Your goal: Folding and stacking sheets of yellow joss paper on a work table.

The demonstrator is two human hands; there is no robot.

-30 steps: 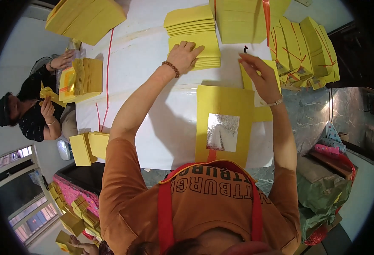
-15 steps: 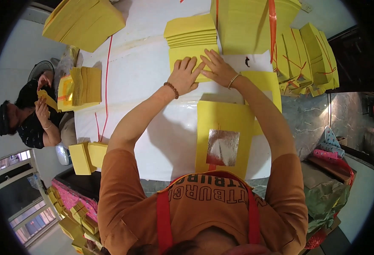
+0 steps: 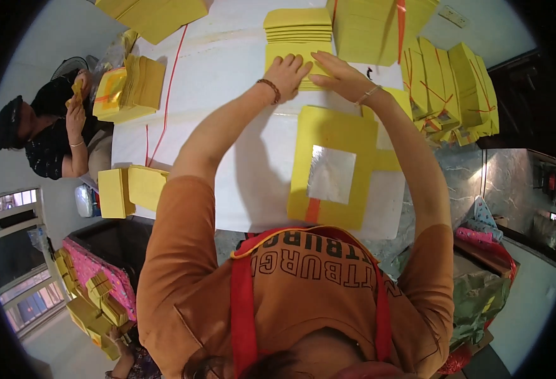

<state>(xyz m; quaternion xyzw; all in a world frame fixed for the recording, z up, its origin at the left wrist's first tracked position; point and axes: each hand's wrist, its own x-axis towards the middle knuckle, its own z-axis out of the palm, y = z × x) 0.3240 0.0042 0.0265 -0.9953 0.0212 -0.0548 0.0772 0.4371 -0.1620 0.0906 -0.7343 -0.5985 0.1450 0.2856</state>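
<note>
My left hand [image 3: 284,77] lies with fingers spread on a yellow paper piece [image 3: 289,49] in front of a fanned stack of folded yellow paper [image 3: 298,20]. Beside it my right hand [image 3: 341,78] touches the same piece near its right edge, fingers stretched to the left and thumb apart. Neither hand is closed round anything. Nearer to me is a flat yellow sheet [image 3: 365,139] with a silver foil square [image 3: 330,175] and an orange strip at its lower end. Another yellow sheet [image 3: 388,159] lies partly under my right forearm.
A tall yellow block of paper [image 3: 366,35] stands at the back right, with tied yellow bundles [image 3: 445,82] beyond it. More yellow stacks [image 3: 145,82] sit along the left of the white table [image 3: 227,208]. A co-worker [image 3: 54,126] handles yellow paper at the far left.
The whole view has shifted, so the table lies higher in it. My right fingers have turned more to the left and sit slightly apart from my left fingers. Another hand shows at lower left.
</note>
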